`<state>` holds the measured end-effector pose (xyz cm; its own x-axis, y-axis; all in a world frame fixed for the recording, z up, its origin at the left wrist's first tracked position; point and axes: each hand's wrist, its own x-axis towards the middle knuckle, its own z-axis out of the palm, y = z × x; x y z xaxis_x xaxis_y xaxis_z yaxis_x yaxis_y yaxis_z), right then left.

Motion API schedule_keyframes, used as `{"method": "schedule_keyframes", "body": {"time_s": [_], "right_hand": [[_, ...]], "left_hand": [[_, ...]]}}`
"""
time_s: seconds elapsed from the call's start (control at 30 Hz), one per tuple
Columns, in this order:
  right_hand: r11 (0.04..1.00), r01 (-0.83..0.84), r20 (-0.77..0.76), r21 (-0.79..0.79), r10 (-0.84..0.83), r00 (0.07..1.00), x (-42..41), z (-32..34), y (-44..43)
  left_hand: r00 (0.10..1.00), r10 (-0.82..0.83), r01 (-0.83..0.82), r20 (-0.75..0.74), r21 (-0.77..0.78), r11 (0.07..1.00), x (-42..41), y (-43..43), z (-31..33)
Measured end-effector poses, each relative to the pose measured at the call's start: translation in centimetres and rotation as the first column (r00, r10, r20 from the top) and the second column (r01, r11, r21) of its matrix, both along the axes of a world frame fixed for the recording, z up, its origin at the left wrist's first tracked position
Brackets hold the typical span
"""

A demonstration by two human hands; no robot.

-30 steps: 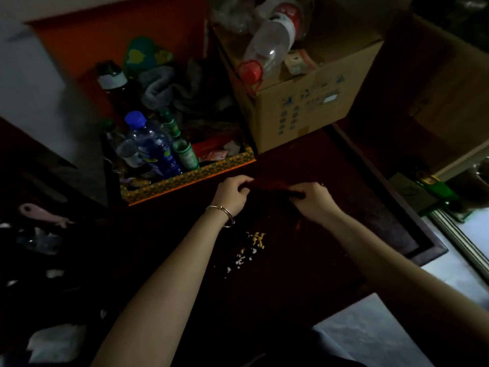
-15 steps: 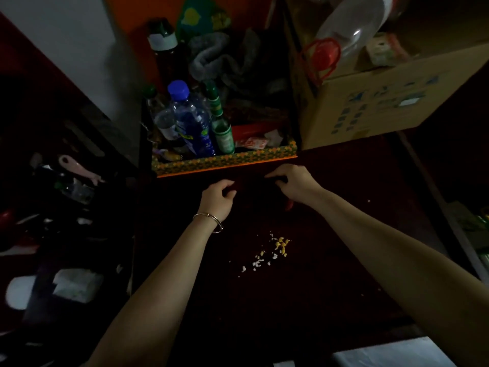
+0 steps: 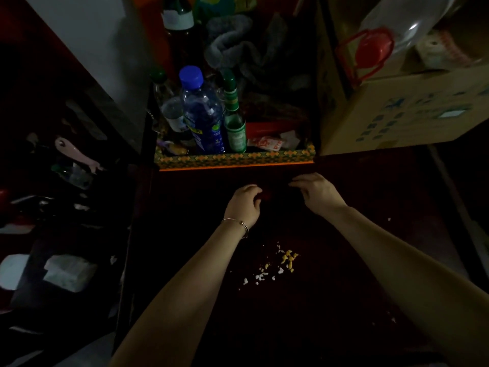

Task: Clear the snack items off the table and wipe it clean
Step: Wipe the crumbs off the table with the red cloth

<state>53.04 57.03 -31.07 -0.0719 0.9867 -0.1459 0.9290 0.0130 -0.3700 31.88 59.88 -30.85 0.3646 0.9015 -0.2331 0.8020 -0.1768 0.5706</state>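
Note:
The dark wooden table (image 3: 330, 300) is dimly lit. Yellow and white snack crumbs (image 3: 280, 263) lie scattered on it between my forearms. Beyond them, a dark red cloth (image 3: 266, 196) lies on the table and barely shows in the gloom. My left hand (image 3: 244, 205), with a bangle at the wrist, is curled on the cloth's left end. My right hand (image 3: 316, 193) grips its right end with fingers bent down. Both hands sit just in front of the patterned box.
A patterned open box (image 3: 235, 158) at the table's far edge holds a blue-capped water bottle (image 3: 202, 112), green bottles and wrappers. A cardboard carton (image 3: 402, 112) with an empty plastic jug stands at the far right. Dim clutter fills a lower surface on the left.
Both hands have slid with the cloth away from me, up to the patterned box. The view has swung left and down, so the crumbs now lie nearer the middle.

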Motion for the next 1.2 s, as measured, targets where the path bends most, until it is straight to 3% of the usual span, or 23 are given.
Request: {"method": "schedule_keyframes", "body": {"time_s": [0.13, 0.37, 0.77, 1.0, 1.2], "right_hand": [[0.998, 0.059, -0.048, -0.038, -0.061, 0.997, -0.7, 0.0, -0.7], [0.986, 0.161, -0.104, -0.035, -0.164, 0.981, -3.6, -0.5, -6.1], [0.979, 0.173, -0.094, -0.108, -0.183, 0.979, -8.3, 0.4, -13.3], [0.962, 0.159, -0.206, -0.223, -0.206, 0.957, -8.8, 1.8, -14.5], [0.996, 0.08, -0.256, -0.036, -0.087, 0.963, -8.7, 5.5, -9.9]], "left_hand": [[0.996, -0.084, 0.085, -0.034, 0.023, 0.996, -0.7, -0.5, 0.2], [0.995, -0.094, 0.095, -0.034, 0.028, 0.995, -2.6, -3.7, 0.5], [0.991, -0.109, 0.105, -0.082, -0.057, 0.993, -6.4, -9.4, 1.8], [0.999, 0.01, -0.014, -0.035, -0.137, 0.99, -7.6, -11.6, 2.8], [0.984, 0.171, -0.167, 0.054, -0.065, 0.984, -9.0, -10.9, 4.9]]}}
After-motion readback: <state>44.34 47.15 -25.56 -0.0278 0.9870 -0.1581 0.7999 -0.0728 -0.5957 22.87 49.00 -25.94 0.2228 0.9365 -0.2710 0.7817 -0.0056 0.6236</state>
